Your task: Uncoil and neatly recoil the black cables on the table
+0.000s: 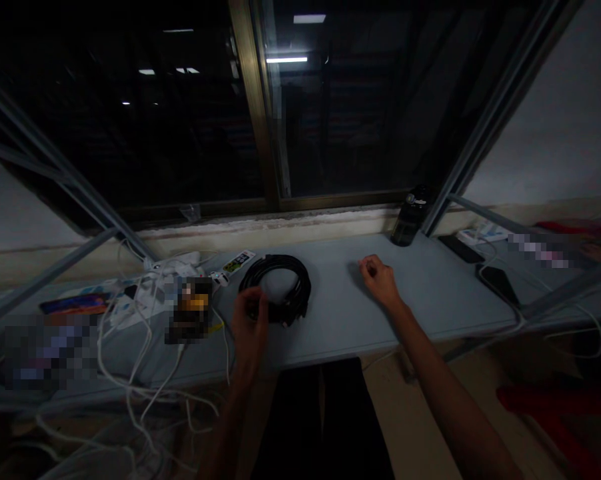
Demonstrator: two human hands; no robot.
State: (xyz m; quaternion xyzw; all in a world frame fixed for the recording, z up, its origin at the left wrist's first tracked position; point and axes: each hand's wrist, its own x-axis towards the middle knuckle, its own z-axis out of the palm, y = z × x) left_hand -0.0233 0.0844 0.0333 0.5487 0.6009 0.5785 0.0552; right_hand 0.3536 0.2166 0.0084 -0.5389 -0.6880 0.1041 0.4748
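Observation:
A coil of black cable (pixel 300 287) lies on the grey table (pixel 340 320), left of the middle. My left hand (pixel 250 320) is at the coil's near left side, its fingers bent and partly over the cable; the dim light hides whether they grip it. Over the table to the right of the coil is my right hand (pixel 378 277), its fingers curled together and touching neither the coil nor the bottle. What those fingers hold, if anything, is too small to make out.
A dark bottle (pixel 408 220) stands at the back right by the window. White cables (pixel 143 333), a power strip (pixel 155 283) and a small card (pixel 238 262) lie on the left. Dark flat items (pixel 460 249) lie at right, near the metal frame (pixel 500 213).

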